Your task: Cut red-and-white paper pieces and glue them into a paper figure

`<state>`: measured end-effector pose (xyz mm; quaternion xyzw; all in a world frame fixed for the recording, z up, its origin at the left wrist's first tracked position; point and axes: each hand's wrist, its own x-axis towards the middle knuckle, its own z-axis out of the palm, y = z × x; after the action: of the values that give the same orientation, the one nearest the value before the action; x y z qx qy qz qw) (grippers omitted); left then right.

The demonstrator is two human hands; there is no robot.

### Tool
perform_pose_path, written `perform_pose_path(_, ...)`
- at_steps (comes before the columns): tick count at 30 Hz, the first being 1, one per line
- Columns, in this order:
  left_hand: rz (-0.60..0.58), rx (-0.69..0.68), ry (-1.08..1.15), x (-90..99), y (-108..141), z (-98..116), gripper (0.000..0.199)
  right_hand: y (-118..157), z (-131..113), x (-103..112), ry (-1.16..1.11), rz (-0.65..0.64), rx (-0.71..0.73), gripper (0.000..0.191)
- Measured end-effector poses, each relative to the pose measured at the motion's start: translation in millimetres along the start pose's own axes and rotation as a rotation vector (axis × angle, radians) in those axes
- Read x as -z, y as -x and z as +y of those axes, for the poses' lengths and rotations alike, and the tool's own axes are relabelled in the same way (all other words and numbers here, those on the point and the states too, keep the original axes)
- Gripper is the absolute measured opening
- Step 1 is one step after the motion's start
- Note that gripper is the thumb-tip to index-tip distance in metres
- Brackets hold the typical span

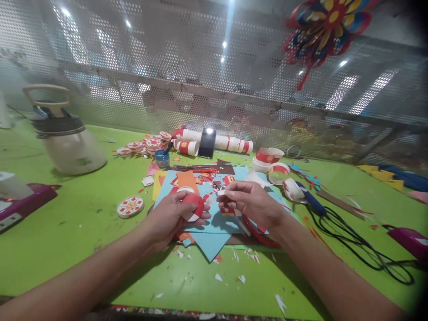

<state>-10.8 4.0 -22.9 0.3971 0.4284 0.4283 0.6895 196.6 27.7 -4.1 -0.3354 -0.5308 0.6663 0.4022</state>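
My left hand [170, 216] holds a red and white paper disc [193, 207], its thumb over the face and its fingers beneath. To the right, my right hand [252, 203] pinches a small white piece [221, 193] between thumb and fingers; its exact kind is too small to make out. Both hands hover over light blue paper sheets [210, 245] strewn with red and white cuttings. Left of my left hand lies a round white disc with red shapes [130, 207]. A red strip [259, 234] curves under my right wrist.
A blue jar [162, 158], a phone [206, 143] and red and white paper cup pieces [269, 156] stand behind the sheets. A large flask [68, 138] is at left. A blue-handled tool with a black cord [310, 200] lies at right. Scraps [241, 279] litter the green table [100, 263].
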Motion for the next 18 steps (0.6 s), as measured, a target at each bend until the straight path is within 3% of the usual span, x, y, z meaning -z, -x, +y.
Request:
perform_pose_path(8, -0.008, -0.038, 0.067, -1.3, -0.2, 3.9, 0.013, -1.2, 6.5, -9.0, 0.175, 0.040, 0.016, 0.011)
perform_pose_path(14, 0.050, -0.048, -0.039, -3.9, 4.4, 8.3, 0.037, 0.0, 7.7, -16.5, 0.379, 0.096, 0.040, 0.009)
perform_pose_path(18, 0.061, -0.024, -0.137, -5.8, 4.4, 8.9, 0.021, -1.7, 10.2, -19.1, 0.466, 0.090, 0.065, 0.009)
